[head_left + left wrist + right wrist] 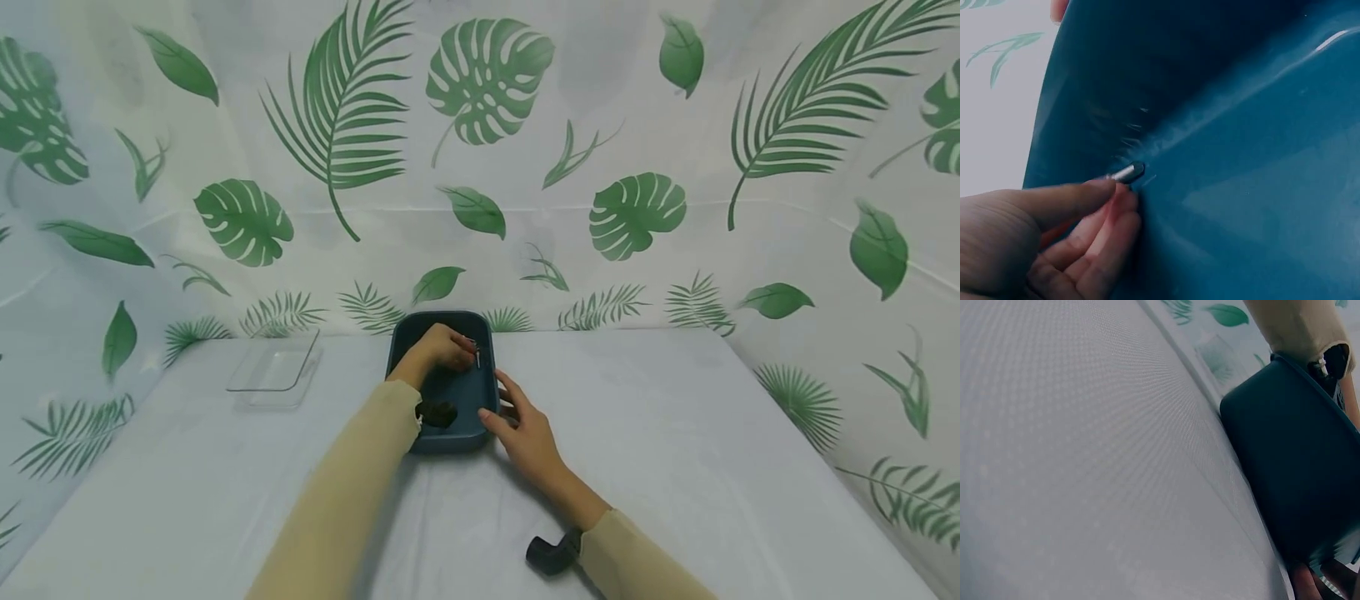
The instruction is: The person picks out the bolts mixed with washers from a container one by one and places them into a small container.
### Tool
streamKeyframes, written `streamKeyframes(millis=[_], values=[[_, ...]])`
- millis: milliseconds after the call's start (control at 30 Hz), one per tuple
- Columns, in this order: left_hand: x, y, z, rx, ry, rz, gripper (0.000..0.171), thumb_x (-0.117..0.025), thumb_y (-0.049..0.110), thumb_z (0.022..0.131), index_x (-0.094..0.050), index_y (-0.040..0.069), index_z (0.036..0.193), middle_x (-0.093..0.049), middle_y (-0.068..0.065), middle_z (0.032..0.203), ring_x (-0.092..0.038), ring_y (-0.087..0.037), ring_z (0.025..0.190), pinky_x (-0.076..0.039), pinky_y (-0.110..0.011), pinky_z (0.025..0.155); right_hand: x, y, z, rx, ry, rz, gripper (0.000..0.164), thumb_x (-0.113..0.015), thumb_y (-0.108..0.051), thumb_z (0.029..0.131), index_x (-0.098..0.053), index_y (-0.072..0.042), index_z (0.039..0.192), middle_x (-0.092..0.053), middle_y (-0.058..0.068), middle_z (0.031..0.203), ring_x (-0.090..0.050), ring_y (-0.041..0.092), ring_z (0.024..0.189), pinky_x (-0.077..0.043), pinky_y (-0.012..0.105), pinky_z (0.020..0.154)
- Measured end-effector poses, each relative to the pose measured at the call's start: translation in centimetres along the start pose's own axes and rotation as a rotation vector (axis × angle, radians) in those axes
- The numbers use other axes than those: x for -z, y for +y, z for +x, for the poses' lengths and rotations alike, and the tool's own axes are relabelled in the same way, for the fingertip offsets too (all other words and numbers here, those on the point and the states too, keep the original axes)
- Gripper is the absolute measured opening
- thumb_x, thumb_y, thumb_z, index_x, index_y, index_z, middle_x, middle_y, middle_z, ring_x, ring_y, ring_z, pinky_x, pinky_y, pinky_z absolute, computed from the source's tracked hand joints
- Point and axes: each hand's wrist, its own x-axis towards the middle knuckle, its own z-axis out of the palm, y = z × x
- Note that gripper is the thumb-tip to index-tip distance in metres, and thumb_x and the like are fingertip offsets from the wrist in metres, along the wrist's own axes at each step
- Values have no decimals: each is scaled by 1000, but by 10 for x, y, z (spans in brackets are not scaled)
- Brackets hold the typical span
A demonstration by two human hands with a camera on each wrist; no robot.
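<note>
A dark blue rectangular bin stands on the table, its long side running away from me. My left hand reaches inside near the far right corner. Between thumb and fingers it pinches a small slim metal piece, silver with a dark tip; the rest is hidden in the hand, so its kind cannot be told. My right hand holds the bin's right side, thumb over the rim and fingers along the outer wall. Those fingers show low against the bin in the right wrist view.
A clear glass or plastic container sits on the white-covered table to the left. A leaf-print curtain hangs behind and at both sides. Black wrist-worn devices jut out from the sleeves.
</note>
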Motion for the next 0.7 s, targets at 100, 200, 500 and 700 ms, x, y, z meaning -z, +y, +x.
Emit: streamKeyframes(millis=[100,200,500,700], values=[[0,3,-2,-7,-34,-25,27,-71,4,93,-73,0,119,-71,-16,126,-75,-25,102,-61,-32,87,0,5,1,13,0,-5,65,-64,-31,100,-35,-29,158,-57,19,146,-66,35,123,-59,44,92],[-1,5,-2,-9,-39,-29,26,-74,4,90,-75,1,116,-75,-15,114,-75,-21,93,-62,-30,81,0,6,2,13,-5,-10,65,-64,-33,100,-34,-31,158,-57,17,147,-66,33,123,-59,42,92],[-9,4,1,-29,12,0,29,-76,5,87,-74,2,116,-75,-17,111,-74,-23,95,-61,-33,85,1,1,1,13,6,-13,65,-64,-32,99,-35,-28,158,-57,18,146,-65,36,123,-58,48,94],[-10,-6,17,-18,3,-30,26,-78,4,83,-75,1,109,-76,-13,96,-74,-20,83,-62,-31,75,-1,-4,-1,-14,2,-16,67,-64,-25,100,-34,-20,159,-56,22,146,-64,39,124,-56,52,96]])
